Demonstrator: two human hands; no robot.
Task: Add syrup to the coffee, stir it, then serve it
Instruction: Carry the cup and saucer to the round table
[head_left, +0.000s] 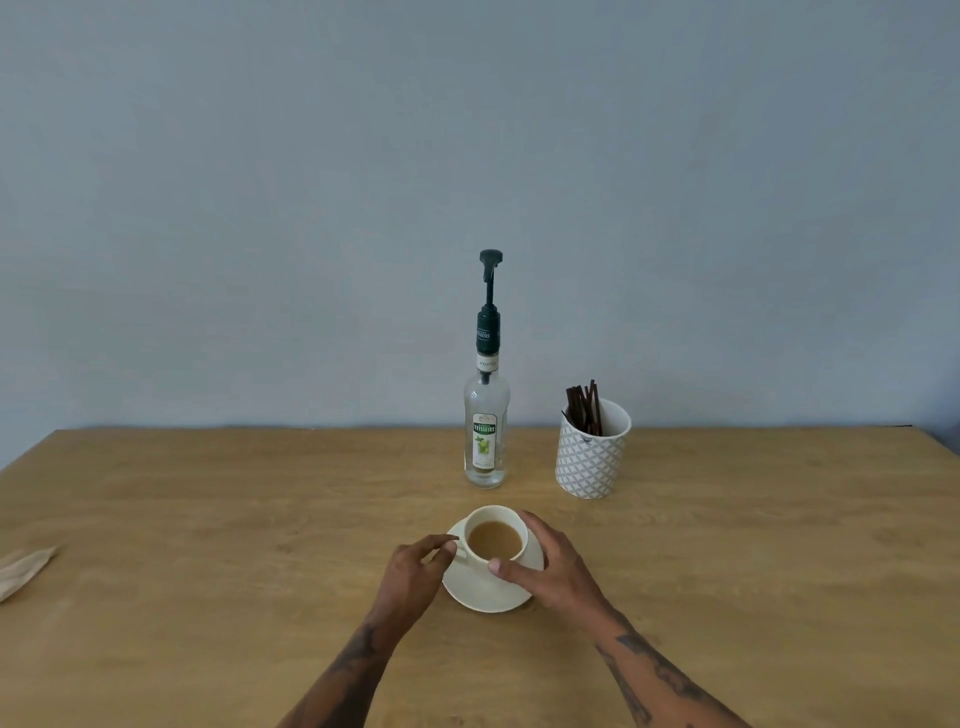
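Observation:
A cream cup (493, 519) of milky coffee stands on a cream saucer (480, 592) near the middle of the wooden table (208, 519). My left hand (413, 574) pinches the cup's handle on its left side. Around the cup's right side and front curls my right hand (550, 566), thumb against the cup wall. Behind the cup stands a clear glass syrup bottle (485, 441) with a dark green pump, its nozzle high above the table. A white patterned holder (592, 457) to the bottle's right contains several dark stirrers (584, 408).
A beige paper packet or napkin (23, 571) lies at the table's left edge. A plain blue-grey wall (467, 156) rises right behind the table's far edge.

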